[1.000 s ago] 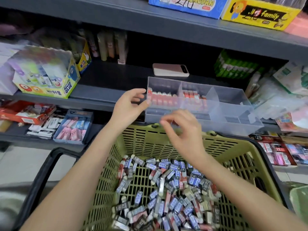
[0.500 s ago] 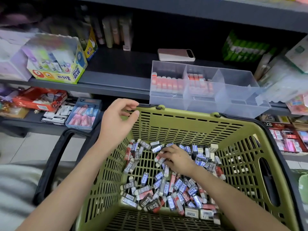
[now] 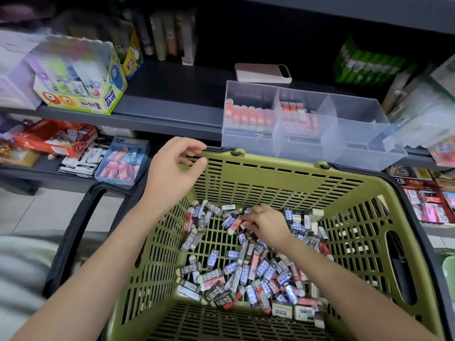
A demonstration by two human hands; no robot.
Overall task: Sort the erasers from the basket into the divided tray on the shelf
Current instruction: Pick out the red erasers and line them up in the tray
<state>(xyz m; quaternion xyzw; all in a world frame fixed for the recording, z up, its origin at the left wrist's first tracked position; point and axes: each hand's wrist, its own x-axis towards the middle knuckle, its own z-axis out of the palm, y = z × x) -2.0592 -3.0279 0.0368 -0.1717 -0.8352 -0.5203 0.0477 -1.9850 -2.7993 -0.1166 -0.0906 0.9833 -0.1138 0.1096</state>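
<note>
An olive-green basket (image 3: 270, 183) holds several loose erasers (image 3: 248, 269) in red, blue and black sleeves. My right hand (image 3: 264, 223) is down among them, its fingers pinching a red-sleeved eraser (image 3: 235, 223). My left hand (image 3: 173, 171) hovers over the basket's far left rim with loosely curled fingers and holds nothing. On the shelf behind stands the clear divided tray (image 3: 357, 146). Its left and middle compartments hold rows of red erasers (image 3: 248, 116); the right one looks bare.
A pink phone (image 3: 263, 73) lies on the shelf behind the tray. A glue box (image 3: 78, 80) stands at the left, green packs (image 3: 366, 65) at the right. Lower shelves carry more eraser boxes (image 3: 123, 161). The basket's black handle (image 3: 73, 232) hangs to the left.
My right hand came down from the tray into the basket and has taken hold of a red eraser. My left hand dropped from the tray's edge to the basket rim.
</note>
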